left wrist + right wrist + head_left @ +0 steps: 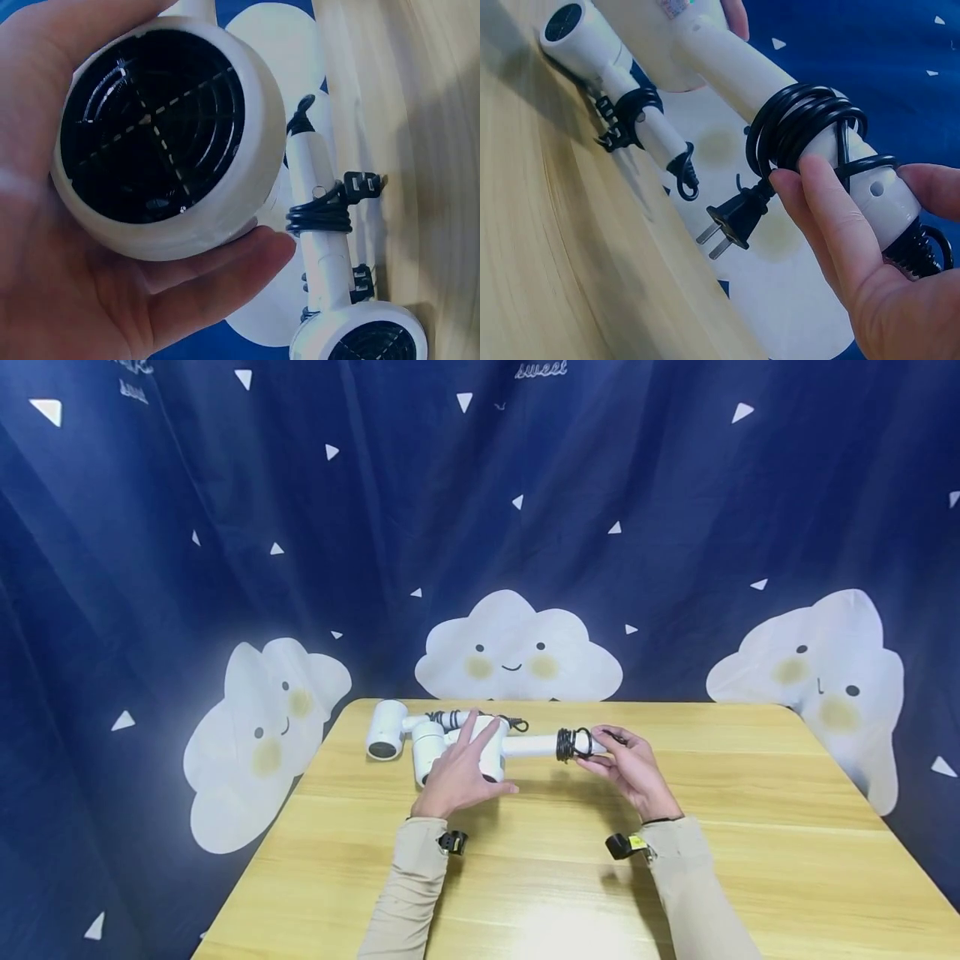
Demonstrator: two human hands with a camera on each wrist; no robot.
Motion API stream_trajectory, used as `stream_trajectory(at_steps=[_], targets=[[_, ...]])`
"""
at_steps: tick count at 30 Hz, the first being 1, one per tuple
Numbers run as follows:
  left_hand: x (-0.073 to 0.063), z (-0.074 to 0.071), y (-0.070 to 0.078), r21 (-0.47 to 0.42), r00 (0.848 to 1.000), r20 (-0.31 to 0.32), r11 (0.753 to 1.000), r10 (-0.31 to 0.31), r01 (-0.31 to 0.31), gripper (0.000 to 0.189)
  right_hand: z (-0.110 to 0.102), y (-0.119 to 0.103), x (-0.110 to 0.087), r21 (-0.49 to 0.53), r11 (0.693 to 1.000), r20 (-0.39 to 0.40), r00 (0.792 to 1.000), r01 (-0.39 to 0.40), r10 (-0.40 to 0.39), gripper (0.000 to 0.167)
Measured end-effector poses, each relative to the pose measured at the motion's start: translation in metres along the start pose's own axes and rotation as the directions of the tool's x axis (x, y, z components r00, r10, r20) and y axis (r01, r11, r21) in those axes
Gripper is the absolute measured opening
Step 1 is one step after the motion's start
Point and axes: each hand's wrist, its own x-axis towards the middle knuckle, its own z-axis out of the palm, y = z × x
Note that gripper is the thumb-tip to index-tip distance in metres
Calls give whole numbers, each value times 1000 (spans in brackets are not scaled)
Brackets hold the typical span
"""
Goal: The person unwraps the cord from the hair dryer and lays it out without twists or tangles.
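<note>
In the head view my left hand (459,777) grips the round barrel of a white hair dryer (532,746). The dark round grille (154,127) at the barrel's end faces the left wrist camera. My right hand (628,768) holds the handle's far end between thumb and fingers. A black cord (802,124) is coiled around that handle, its two-pin plug (735,217) hanging beside it. The dryer appears raised off the table. To its left, a second white hair dryer (427,747) lies partly behind my left hand, and a third white hair dryer (386,731) rests beyond it.
The wooden table (735,768) extends toward me and to the right. Black cords are wrapped around the handles of the other dryers, with plugs (362,185) sticking out. A dark blue curtain (660,552) with white clouds hangs behind the table's back edge.
</note>
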Motion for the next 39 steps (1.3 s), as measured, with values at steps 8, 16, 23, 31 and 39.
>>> stream_trajectory(at_steps=[8, 16, 23, 31, 39], targets=[[1, -1, -5, -19, 1000, 26, 1000, 3, -3, 114, 0, 1, 2, -9, 1000, 16, 1000, -8, 8, 31], [1, -2, -8, 11, 1000, 1, 1000, 15, -15, 109, 0, 1, 2, -15, 1000, 47, 999, -24, 25, 33], [0, -3, -9, 19, 1000, -12, 1000, 23, -22, 105, -2, 0, 0, -37, 998, 87, 994, -58, 61, 37], [1, -1, -11, 25, 1000, -3, 1000, 17, -17, 117, -5, -1, -2, -21, 999, 132, 990, -46, 48, 25], [2, -2, -13, 25, 999, -9, 999, 38, -38, 120, -7, -1, -1, -17, 999, 144, 989, -40, 42, 24]])
